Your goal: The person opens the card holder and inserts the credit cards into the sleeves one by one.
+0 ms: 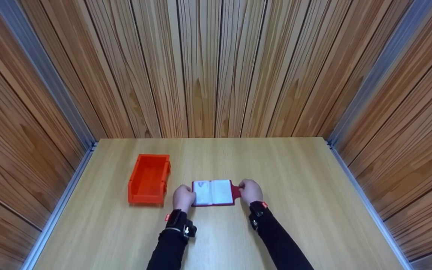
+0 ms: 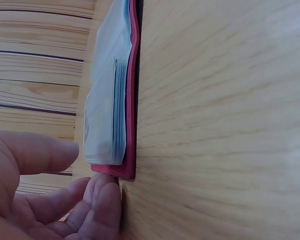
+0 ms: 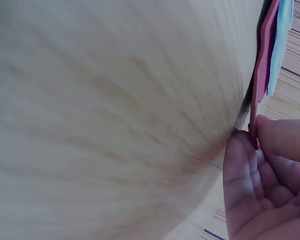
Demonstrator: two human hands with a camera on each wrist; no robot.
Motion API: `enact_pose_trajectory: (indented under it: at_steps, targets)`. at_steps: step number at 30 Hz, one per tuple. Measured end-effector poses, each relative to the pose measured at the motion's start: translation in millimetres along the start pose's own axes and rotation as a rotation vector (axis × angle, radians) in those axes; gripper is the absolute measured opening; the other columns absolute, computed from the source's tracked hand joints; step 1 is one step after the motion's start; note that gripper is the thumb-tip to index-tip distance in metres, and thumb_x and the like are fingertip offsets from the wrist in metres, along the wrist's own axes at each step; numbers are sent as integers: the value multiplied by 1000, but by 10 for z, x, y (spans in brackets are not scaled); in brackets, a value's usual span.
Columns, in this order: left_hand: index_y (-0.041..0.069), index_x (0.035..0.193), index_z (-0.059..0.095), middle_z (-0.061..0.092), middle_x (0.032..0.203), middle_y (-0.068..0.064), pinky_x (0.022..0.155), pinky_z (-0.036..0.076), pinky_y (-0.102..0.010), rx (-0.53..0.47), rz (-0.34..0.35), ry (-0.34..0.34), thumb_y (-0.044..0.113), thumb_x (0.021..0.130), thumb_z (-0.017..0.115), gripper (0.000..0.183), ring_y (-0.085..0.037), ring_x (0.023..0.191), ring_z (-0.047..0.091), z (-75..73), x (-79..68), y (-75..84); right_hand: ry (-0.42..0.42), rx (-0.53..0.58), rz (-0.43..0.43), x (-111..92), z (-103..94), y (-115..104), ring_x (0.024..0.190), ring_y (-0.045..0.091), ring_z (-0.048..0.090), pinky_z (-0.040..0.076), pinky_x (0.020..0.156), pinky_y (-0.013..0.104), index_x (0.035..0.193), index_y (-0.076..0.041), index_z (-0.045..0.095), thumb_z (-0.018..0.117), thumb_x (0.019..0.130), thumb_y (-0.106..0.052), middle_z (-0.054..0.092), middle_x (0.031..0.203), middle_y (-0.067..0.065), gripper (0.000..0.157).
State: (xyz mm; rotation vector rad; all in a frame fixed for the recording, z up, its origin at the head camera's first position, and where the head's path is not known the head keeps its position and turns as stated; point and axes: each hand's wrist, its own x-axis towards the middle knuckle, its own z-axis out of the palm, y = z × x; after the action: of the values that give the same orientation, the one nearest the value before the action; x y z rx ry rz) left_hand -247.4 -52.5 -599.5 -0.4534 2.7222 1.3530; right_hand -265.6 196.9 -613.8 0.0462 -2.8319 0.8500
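A red card holder [image 1: 233, 193] lies spread on the table, its clear plastic sleeves [image 1: 211, 192] facing up. At its left edge is my left hand [image 1: 183, 197]; the left wrist view shows the fingertips [image 2: 104, 192] against the corner of the red cover [image 2: 132, 125] and the thumb held apart from the sleeves. My right hand [image 1: 251, 191] pinches the closing tab [image 3: 255, 132] on the right side between thumb and fingers. The stacked sleeve edges [image 2: 119, 110] show in the left wrist view.
An orange-red plastic bin [image 1: 148, 176] stands on the table to the left of the card holder, beyond my left hand. Wood-panelled walls [image 1: 201, 75] with metal corner rails [image 1: 56, 78] surround the light wooden table [image 1: 294, 168].
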Motion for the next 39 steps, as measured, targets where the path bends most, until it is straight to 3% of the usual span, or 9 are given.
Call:
enact_pose_trajectory:
  at_steps: [8,14,20,31,35,39]
  targets:
    - [-4,99,68,68,96,-15,80,50,-43,-19,-6,-18,8,83,66,21,-31,90,61,12,23,-6,-1,7,2,3,14,25,80,32,65,50,75,45,82,0,69,74,78,3,68,81,11,7]
    - [-5,110,67,67,107,-17,88,48,-43,-149,-59,-35,9,86,67,28,-30,100,60,18,60,57,-3,21,14,-3,10,30,81,31,65,51,76,45,82,-1,69,74,79,3,69,81,10,6]
    - [-6,101,67,67,99,-17,88,48,-43,-259,7,17,6,83,68,22,-31,97,60,57,52,130,-1,28,3,-9,-3,21,82,31,66,51,75,45,85,0,70,73,80,3,70,83,11,6]
    - [-5,99,69,68,99,-15,90,47,-41,-433,109,35,11,96,59,20,-30,98,61,175,-21,263,-4,36,23,-1,14,30,82,31,65,51,77,45,85,0,70,73,81,2,69,84,11,6]
    - [-4,100,69,68,95,-12,82,49,-38,-466,105,2,10,97,57,18,-26,92,61,242,-33,278,-9,26,21,-6,15,33,82,31,65,51,77,45,84,0,70,73,81,2,69,83,11,6]
    - [-3,104,69,68,98,-11,84,50,-37,-435,146,-53,6,96,59,16,-24,94,62,311,-48,273,-1,27,7,-11,7,34,82,32,65,51,76,46,84,0,70,73,80,2,69,83,11,6]
